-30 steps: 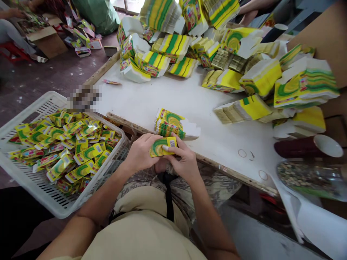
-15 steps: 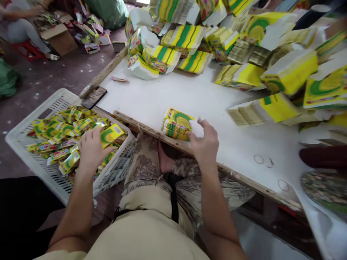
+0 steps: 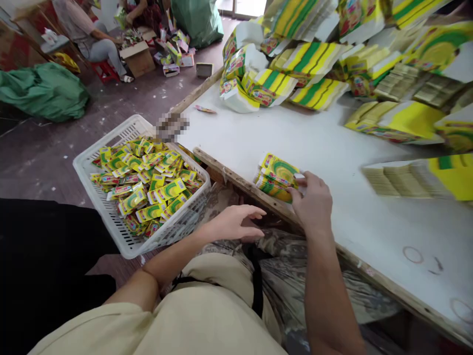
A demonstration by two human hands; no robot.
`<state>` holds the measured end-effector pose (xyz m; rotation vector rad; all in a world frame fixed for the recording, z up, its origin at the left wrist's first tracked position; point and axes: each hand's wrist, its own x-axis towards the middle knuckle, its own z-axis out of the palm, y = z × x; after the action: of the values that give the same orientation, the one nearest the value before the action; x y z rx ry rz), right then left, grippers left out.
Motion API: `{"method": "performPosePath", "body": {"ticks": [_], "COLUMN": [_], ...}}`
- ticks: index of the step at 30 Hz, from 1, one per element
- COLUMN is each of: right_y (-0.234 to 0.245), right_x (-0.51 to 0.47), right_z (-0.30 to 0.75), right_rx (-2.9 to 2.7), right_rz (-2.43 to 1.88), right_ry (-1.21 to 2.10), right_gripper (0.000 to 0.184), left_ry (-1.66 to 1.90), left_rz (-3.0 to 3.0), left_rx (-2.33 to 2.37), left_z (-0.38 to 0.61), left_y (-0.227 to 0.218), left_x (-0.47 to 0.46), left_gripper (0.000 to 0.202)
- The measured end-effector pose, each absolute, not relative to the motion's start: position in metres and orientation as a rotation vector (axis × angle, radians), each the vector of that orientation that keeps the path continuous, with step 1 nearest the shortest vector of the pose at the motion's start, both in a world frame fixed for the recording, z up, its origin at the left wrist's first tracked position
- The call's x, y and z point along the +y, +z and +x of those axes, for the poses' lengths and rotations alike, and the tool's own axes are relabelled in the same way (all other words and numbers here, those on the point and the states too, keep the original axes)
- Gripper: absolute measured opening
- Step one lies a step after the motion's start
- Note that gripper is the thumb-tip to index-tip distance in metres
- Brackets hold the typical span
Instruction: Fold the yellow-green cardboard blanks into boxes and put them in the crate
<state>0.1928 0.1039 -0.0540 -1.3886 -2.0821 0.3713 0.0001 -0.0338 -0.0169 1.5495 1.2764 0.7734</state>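
Observation:
On the white tabletop, near its wooden edge, lies a small stack of flat yellow-and-green cartons (image 3: 275, 175). My right hand (image 3: 314, 202) is at the stack's right end, thumb and fingers closed on the white end of a carton. My left hand (image 3: 236, 222) is open and holds nothing. Its fingers point right, just short of the table edge and left of the stack. To the left, a white plastic basket (image 3: 129, 250) holds many small yellow cartons (image 3: 158, 187) in a loose heap.
Large bundles of yellow-and-green cartons (image 3: 312, 59) are piled along the table's far side. A wooden strip (image 3: 236, 177) edges the white table (image 3: 236, 130). Beyond, a person sits on a red stool (image 3: 104, 70) near a cardboard box (image 3: 137, 59) and green sacks (image 3: 44, 91).
My left hand has moved right, from over the basket to beside the table edge. My right hand's fingers have closed at the stack's end. The camera view has swung left.

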Motion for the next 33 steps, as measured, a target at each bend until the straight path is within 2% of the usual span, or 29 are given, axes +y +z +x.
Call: {"method": "performPosePath", "body": {"ticks": [4,8,12,16,21,25,30,31,33], "right_y": [-0.037,-0.013,-0.013,-0.027,-0.031,-0.034,-0.041,-0.041,-0.039], "right_x": [0.101,0.059,0.006,-0.017,-0.012,-0.009,-0.005,-0.004,-0.004], "right_z": [0.192,0.177,0.148,0.137,0.140,0.139,0.154,0.159,0.166], "right_rx": [-1.959,-1.716,-1.592,-1.416,-1.383,-1.393,-1.419,-1.419,-1.427], "right_rz": [-1.411,-1.282,-0.992,-0.938,-0.935,-0.989,-1.084,-1.097,-1.125], "right_ry": [0.392,0.663,1.240,1.442,1.557,1.608,1.429,1.369,1.243], "right_gripper": [0.050,0.061,0.050,0.041,0.043,0.041,0.033,0.031,0.024], "left_ry": [0.838,1.277,1.718,1.813,1.836,1.739,1.634,1.628,1.622], "left_rz": [1.285,0.885,0.518,0.420,0.420,0.516,0.700,0.699,0.678], "left_rx": [1.134,1.024,0.946,0.926,1.062,1.277,1.257,1.233,1.229], "left_z": [0.009,0.024,0.040,0.045,0.043,0.042,0.044,0.044,0.045], "left_y": [-0.024,-0.023,-0.010,-0.001,-0.006,-0.009,-0.011,-0.012,-0.015], "left_x": [-0.029,-0.015,0.004,0.017,0.019,0.011,-0.002,-0.004,-0.005], "left_gripper": [0.052,0.066,0.064,0.055,0.054,0.064,0.087,0.086,0.070]}}
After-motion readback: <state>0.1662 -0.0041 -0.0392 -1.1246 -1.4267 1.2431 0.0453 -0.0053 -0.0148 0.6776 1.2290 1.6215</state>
